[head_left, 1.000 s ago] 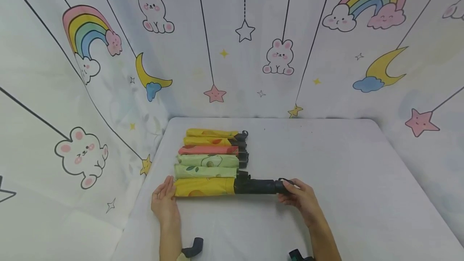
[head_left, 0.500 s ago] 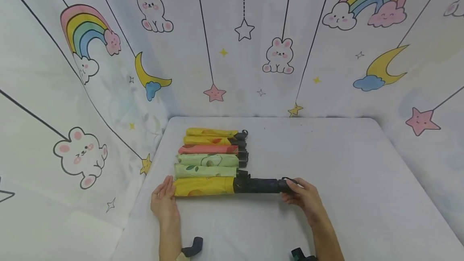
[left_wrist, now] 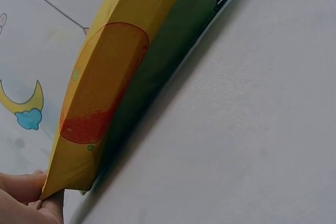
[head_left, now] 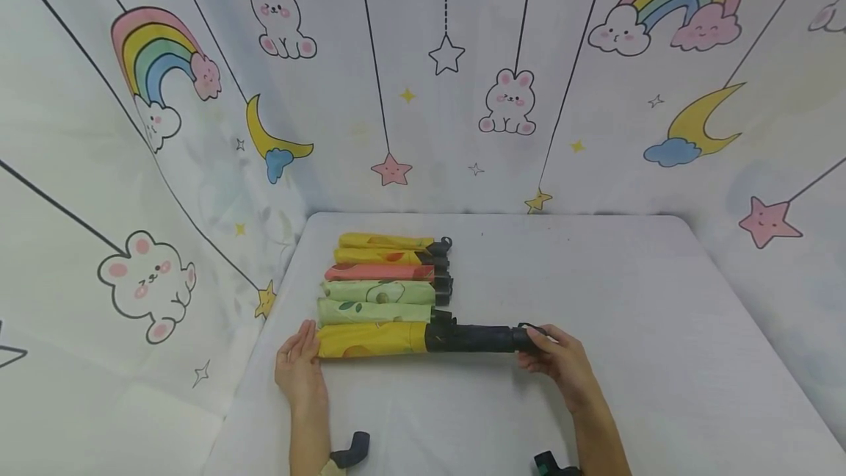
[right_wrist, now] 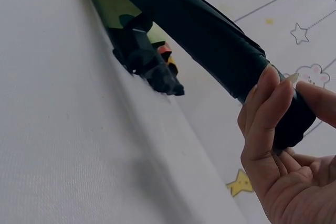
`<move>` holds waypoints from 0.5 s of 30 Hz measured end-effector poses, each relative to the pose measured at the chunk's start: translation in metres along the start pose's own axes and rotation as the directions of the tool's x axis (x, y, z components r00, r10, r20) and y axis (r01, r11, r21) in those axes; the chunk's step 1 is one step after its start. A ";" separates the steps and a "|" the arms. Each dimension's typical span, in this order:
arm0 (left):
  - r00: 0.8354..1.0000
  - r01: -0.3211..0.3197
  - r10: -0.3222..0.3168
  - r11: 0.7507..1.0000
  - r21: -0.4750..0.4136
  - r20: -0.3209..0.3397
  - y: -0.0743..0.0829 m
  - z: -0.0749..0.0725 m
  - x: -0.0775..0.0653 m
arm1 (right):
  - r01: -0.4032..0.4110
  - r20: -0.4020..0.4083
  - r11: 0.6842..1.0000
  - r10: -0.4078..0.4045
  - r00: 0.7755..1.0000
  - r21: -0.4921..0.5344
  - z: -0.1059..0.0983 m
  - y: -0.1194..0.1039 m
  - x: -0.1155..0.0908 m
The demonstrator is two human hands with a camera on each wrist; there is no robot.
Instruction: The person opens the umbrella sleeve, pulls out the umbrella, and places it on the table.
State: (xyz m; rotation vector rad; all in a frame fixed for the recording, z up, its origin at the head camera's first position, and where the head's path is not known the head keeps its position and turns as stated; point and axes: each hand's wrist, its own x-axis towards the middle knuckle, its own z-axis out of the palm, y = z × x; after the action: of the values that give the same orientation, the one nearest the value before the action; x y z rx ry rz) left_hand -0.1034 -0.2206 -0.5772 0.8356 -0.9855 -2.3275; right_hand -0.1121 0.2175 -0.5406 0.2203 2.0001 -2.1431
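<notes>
A folding umbrella (head_left: 472,339) lies crosswise between my hands, its dark body sticking far out of a yellow fruit-print sleeve (head_left: 370,340). My left hand (head_left: 302,366) pinches the sleeve's left end, thumb and fingers at its tip in the left wrist view. At the other end, my right hand (right_wrist: 294,156) grips the dark end with fingers and thumb around it. Behind it, close by, lie two light-green sleeved umbrellas (head_left: 373,313), one with an avocado print, then a red one (head_left: 380,273) and two yellow ones (head_left: 377,258), black ends to the right.
All this is on a white-covered table (head_left: 595,300). A white curtain (head_left: 449,131) printed with rainbows, rabbits, moons and stars hangs behind the table and along its sides. Dark wrist mounts (head_left: 353,450) show by both forearms.
My right hand has moved slightly to the right, and more of the dark umbrella shows outside the yellow sleeve. My left hand has stayed at the sleeve's end.
</notes>
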 end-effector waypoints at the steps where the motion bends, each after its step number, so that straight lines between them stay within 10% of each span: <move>1: 1.000 0.001 -0.001 1.000 -0.001 -0.001 0.000 0.000 0.000 | 0.000 0.001 1.000 0.000 1.000 0.001 -0.001 0.000 0.000; 15: 1.000 0.020 -0.020 1.000 0.007 0.016 0.001 -0.002 0.002 | 0.012 0.009 1.000 -0.012 1.000 -0.007 -0.009 -0.002 -0.003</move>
State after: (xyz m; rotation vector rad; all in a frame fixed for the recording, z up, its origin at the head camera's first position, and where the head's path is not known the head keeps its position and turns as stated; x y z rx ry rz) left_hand -0.1034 -0.2233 -0.5783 0.8347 -0.9972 -2.3517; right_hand -0.1101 0.2266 -0.5387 0.1976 2.0081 -2.1403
